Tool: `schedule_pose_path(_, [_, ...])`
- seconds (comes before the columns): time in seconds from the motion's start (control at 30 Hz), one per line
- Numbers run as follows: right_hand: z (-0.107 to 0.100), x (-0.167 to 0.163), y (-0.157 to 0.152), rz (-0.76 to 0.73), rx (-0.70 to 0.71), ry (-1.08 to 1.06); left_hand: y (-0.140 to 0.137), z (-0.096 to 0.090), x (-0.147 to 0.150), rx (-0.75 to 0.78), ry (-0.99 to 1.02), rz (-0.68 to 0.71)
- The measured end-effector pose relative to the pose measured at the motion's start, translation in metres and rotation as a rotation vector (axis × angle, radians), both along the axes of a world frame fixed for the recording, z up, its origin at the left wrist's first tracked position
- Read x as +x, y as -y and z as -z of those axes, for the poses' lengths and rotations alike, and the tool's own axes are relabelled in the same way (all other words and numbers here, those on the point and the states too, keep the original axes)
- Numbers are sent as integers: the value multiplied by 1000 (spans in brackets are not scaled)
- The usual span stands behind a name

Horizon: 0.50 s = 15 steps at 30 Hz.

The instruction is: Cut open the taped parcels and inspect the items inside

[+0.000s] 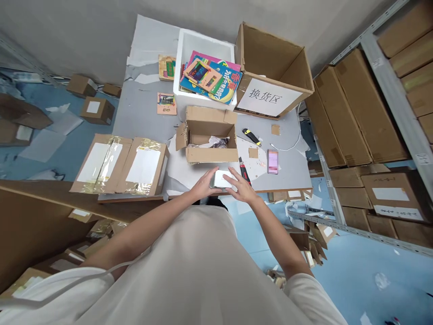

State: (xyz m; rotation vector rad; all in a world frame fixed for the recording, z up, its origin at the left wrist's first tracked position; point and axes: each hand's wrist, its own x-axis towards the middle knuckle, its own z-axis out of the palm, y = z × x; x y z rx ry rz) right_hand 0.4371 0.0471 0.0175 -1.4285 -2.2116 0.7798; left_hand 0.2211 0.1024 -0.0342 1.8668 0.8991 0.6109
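Observation:
Between my hands, near the table's front edge, is a small white box (222, 179). My left hand (204, 184) grips its left side, while my right hand (241, 186) holds the right side with fingers reaching over the top. Just beyond them stands an open cardboard box (212, 155), its flaps folded out and crumpled wrapping (218, 142) inside. A red and black utility knife (244, 171) lies right beside my right hand. Farther back rests a yellow and black utility knife (251, 136).
A white foam box (182, 99) holds several books (216, 76). Right of it stands a large open carton (270, 97) with a handwritten label. Taped parcels (142, 167) sit at the table's left. A phone (272, 161) and white cable (291, 147) lie right. Shelves (382, 67) stand at far right.

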Motion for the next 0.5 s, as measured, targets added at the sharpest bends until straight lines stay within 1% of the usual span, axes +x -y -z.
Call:
schedule_pose_path(0.17, [-6, -9, 0, 34, -55, 85, -5, 1, -3, 36, -14, 63])
schedule_pose_path(0.3, [-8, -14, -3, 3, -79, 118, -6, 1, -4, 55, -9, 143])
schedule_pose_path(0.37, [-10, -11, -5, 4, -96, 128, -8, 0, -4, 79, -14, 151])
schedule_pose_path(0.43, [-10, -9, -5, 30, -113, 153, -10, -2, -8, 127, -27, 138])
schedule_pose_path(0.5, [-7, -8, -4, 68, -109, 167, -14, -5, -17, 223, -61, 121])
